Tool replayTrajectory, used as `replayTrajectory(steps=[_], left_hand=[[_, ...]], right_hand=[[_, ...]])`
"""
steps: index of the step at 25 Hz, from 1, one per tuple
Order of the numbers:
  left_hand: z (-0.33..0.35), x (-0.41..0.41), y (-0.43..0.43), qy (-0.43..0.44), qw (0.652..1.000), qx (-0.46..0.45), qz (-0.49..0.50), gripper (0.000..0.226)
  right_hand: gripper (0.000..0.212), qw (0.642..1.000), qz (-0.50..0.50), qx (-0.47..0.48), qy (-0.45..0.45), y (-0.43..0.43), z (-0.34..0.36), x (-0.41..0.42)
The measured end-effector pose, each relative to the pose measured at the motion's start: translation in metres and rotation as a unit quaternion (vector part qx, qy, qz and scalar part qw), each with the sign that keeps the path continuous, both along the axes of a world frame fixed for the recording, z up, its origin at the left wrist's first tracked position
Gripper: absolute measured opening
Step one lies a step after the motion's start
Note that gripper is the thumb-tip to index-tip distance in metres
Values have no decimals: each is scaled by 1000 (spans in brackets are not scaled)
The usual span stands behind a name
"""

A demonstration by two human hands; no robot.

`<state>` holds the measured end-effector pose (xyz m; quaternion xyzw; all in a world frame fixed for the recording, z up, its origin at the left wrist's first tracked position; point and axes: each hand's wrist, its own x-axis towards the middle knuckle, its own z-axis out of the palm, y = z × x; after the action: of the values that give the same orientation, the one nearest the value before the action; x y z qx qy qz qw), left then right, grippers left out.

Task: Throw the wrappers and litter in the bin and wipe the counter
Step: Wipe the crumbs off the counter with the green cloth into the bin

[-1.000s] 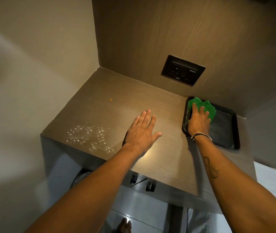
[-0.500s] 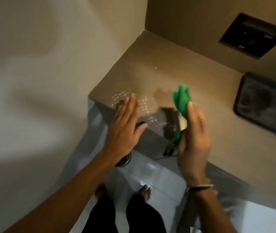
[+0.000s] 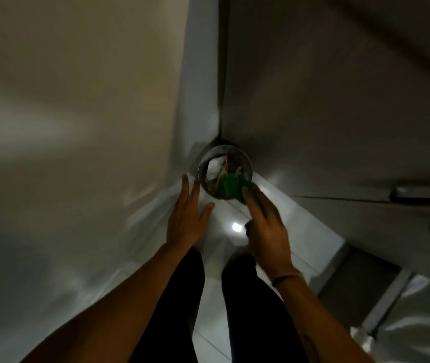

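Observation:
A small round metal bin [image 3: 203, 163] stands on the floor in the corner, with white paper and wrappers inside. My right hand [image 3: 263, 226] holds a green cloth [image 3: 231, 188] over the bin's near rim. My left hand [image 3: 186, 218] hovers flat and open just left of the bin, fingers apart, holding nothing. The counter top is out of view. The picture is dark and blurred.
A pale wall [image 3: 77, 127] fills the left side. Cabinet fronts with dark handles [image 3: 423, 195] rise on the right. My legs in dark trousers [image 3: 182, 310] stand on the glossy white floor tiles [image 3: 235, 229] below the hands.
The view has dropped from the counter to the floor. Both hands came down off the counter edge to the bin, the right one carrying the green cloth.

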<state>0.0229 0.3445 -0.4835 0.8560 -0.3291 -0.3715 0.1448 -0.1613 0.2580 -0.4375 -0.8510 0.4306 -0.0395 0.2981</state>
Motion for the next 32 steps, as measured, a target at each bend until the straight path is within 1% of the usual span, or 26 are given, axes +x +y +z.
replayTrajectory(steps=[3, 5, 8, 10, 12, 14, 16, 18, 21, 23, 25, 27, 28, 29, 31, 32], left_hand=[[-92, 7, -14, 34, 999, 7, 39, 84], [-136, 14, -31, 50, 996, -10, 72, 85], [-186, 20, -56, 101, 983, -41, 149, 89], [-205, 23, -65, 105, 977, -49, 178, 89], [-213, 26, -64, 68, 980, -43, 180, 82], [-203, 25, -65, 56, 981, -23, 186, 72], [-172, 20, -68, 45, 981, -18, 188, 63], [-124, 13, -61, 28, 982, -11, 184, 57], [-35, 6, -37, 39, 983, -17, 177, 59], [38, 6, -21, 48, 981, -15, 188, 62], [107, 4, -10, 49, 978, 2, 200, 62], [170, 0, -4, 64, 975, 0, 211, 61], [193, -3, -2, 69, 975, -5, 211, 59], [212, -6, -1, 72, 975, -8, 212, 57], [252, -9, -2, 80, 973, -22, 216, 53], [269, -11, -4, 88, 970, -37, 224, 48]], right_hand=[[86, 1000, -1, -8, 28, -18, -101, 6], [86, 999, 2, -27, 31, -31, -157, 15], [83, 998, 24, -46, 47, -39, -223, 22], [82, 996, 36, -62, 55, -37, -251, 23], [83, 995, 42, -65, 57, -33, -261, 25], [84, 996, 39, -48, 62, -36, -257, 24], [84, 997, 35, -20, 69, -36, -231, 18], [83, 998, 32, -6, 57, -28, -185, 9], [87, 999, -12, 32, 33, -10, -89, -1], [86, 998, -46, 47, 10, 2, -10, -5], [76, 996, -74, 40, -29, 14, 68, -5], [60, 982, -131, 66, -116, 21, 148, 0], [55, 974, -152, 55, -157, 21, 183, 3], [53, 970, -164, 15, -176, 20, 213, 5], [58, 961, -175, -78, -201, 9, 274, 1], [62, 951, -190, -105, -218, 0, 301, -4]])
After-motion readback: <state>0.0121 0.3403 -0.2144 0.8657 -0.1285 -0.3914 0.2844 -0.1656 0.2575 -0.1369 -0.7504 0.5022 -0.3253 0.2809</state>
